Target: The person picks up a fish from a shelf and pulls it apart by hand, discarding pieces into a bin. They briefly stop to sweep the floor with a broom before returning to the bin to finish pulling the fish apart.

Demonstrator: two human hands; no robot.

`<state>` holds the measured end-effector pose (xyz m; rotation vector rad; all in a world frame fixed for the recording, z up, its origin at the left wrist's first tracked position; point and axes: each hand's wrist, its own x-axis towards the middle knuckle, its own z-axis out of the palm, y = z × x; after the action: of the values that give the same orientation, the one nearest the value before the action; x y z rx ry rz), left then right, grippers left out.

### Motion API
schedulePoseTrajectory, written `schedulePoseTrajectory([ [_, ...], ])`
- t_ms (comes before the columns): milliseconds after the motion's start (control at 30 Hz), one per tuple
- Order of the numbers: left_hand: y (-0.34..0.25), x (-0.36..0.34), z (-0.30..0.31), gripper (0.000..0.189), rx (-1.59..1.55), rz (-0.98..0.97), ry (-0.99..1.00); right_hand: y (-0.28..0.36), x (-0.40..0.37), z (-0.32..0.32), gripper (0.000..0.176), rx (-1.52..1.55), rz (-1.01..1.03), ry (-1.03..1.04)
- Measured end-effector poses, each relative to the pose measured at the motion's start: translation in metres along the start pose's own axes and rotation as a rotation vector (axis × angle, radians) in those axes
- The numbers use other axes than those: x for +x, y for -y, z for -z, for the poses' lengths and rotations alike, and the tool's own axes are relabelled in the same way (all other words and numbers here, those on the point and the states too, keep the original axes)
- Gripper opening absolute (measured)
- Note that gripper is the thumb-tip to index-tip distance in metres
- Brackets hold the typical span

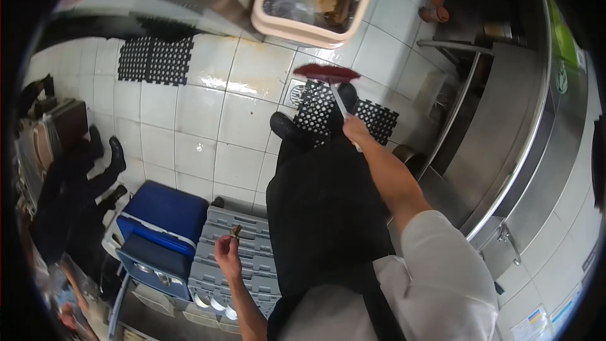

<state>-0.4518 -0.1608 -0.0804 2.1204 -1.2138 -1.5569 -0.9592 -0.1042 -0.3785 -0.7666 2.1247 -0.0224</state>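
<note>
My right hand point(356, 129) is wrapped round the white handle of a red broom point(327, 74). The broom's wide, slightly blurred head is beyond my hand, overlapping the black perforated mat point(312, 108) by my shoes. On the left, my left hand point(227, 256) pinches a small brownish scrap point(235, 232) between thumb and fingertips; its kind is too small to tell. That hand is above a stack of grey crates point(252, 252). A beige bin point(303, 35) with a clear liner, holding plastic and cardboard waste, stands past the broom head.
A floor drain point(297, 93) lies beside the mat on wet white tiles. Blue containers point(165, 215) stand left of the crates. A steel sink counter point(486, 132) runs along my right. Another mat point(154, 60) lies further left, and people in dark trousers point(69, 196) are at far left.
</note>
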Motion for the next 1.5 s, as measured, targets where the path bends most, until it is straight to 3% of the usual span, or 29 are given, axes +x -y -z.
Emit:
schedulePoseTrajectory([
  [67, 0.013, -0.007, 0.014, 0.013, -0.055, 0.020, -0.052, 0.052, -0.057, 0.066, 0.035, 0.065, -0.167, 0.276],
  [100, 0.034, -0.009, 0.021, 0.014, -0.098, 0.023, -0.056, 0.077, -0.078, 0.082, 0.037, 0.088, -0.154, 0.257],
  [133, 0.037, -0.011, 0.019, 0.014, -0.118, 0.023, -0.070, 0.098, -0.084, 0.082, 0.041, 0.112, -0.141, 0.241],
  [200, 0.046, -0.022, 0.016, 0.014, -0.139, 0.087, -0.091, 0.116, -0.052, 0.043, 0.047, -0.047, 0.116, 0.095],
  [233, 0.052, -0.025, 0.014, 0.015, -0.133, 0.125, -0.093, 0.108, -0.011, -0.001, 0.047, -0.069, 0.172, 0.094],
  [333, 0.051, -0.035, 0.009, 0.014, -0.052, 0.118, -0.103, 0.147, 0.002, 0.002, 0.044, -0.233, 0.084, 0.154],
  [400, 0.054, -0.045, 0.011, 0.015, -0.143, 0.117, -0.141, 0.129, -0.020, 0.023, 0.041, -0.306, 0.060, 0.264],
  [600, 0.067, -0.044, -0.002, 0.011, -0.166, 0.188, -0.127, 0.115, -0.075, 0.053, 0.038, -0.360, 0.177, 0.286],
  [667, 0.070, -0.033, -0.011, 0.013, -0.205, 0.149, -0.104, 0.144, -0.074, 0.027, 0.038, -0.324, 0.291, 0.315],
  [700, 0.064, -0.026, -0.017, 0.012, -0.170, 0.129, -0.117, 0.164, -0.072, 0.004, 0.036, -0.327, 0.405, 0.228],
  [733, 0.054, -0.018, -0.022, 0.012, -0.164, 0.132, -0.122, 0.184, -0.058, -0.021, 0.033, -0.219, 0.369, 0.324],
  [800, 0.037, -0.006, -0.029, 0.013, -0.067, 0.103, -0.069, 0.215, -0.036, -0.067, 0.031, -0.188, 0.378, 0.281],
  [867, 0.032, 0.002, -0.027, 0.014, -0.018, 0.100, -0.056, 0.234, -0.015, -0.068, 0.031, -0.129, 0.196, 0.306],
  [933, 0.022, 0.003, -0.017, 0.015, -0.004, 0.028, -0.081, 0.195, 0.023, -0.056, 0.031, -0.257, 0.258, 0.227],
  [967, 0.019, 0.003, -0.012, 0.016, -0.043, 0.024, -0.091, 0.182, 0.034, -0.012, 0.031, -0.335, 0.194, 0.378],
  [1000, 0.021, 0.004, -0.007, 0.016, -0.042, 0.013, -0.092, 0.168, 0.031, 0.032, 0.031, -0.347, 0.135, 0.384],
  [1067, 0.032, 0.001, 0.002, 0.017, -0.070, 0.025, -0.160, 0.107, 0.039, 0.056, 0.033, -0.399, 0.167, 0.200],
  [1133, 0.028, -0.003, -0.002, 0.016, -0.063, 0.027, -0.155, 0.084, 0.013, 0.082, 0.033, -0.453, 0.145, 0.136],
  [1233, 0.011, -0.001, -0.030, 0.013, -0.088, 0.025, -0.130, 0.060, -0.026, 0.121, 0.033, -0.441, 0.148, 0.232],
  [1333, -0.011, 0.003, -0.073, 0.013, 0.034, 0.021, -0.003, 0.008, -0.013, 0.109, 0.033, -0.349, 0.121, 0.192],
  [1400, -0.031, 0.001, -0.092, 0.013, 0.077, -0.023, 0.048, -0.026, -0.024, 0.094, 0.034, -0.087, 0.081, 0.102],
  [1433, -0.042, -0.002, -0.103, 0.014, 0.083, -0.016, 0.040, 0.000, -0.059, 0.138, 0.042, 0.286, -0.291, 0.222],
  [1500, -0.050, 0.000, -0.121, 0.016, 0.067, 0.011, 0.075, -0.012, -0.063, 0.151, 0.042, 0.347, -0.351, 0.189],
])
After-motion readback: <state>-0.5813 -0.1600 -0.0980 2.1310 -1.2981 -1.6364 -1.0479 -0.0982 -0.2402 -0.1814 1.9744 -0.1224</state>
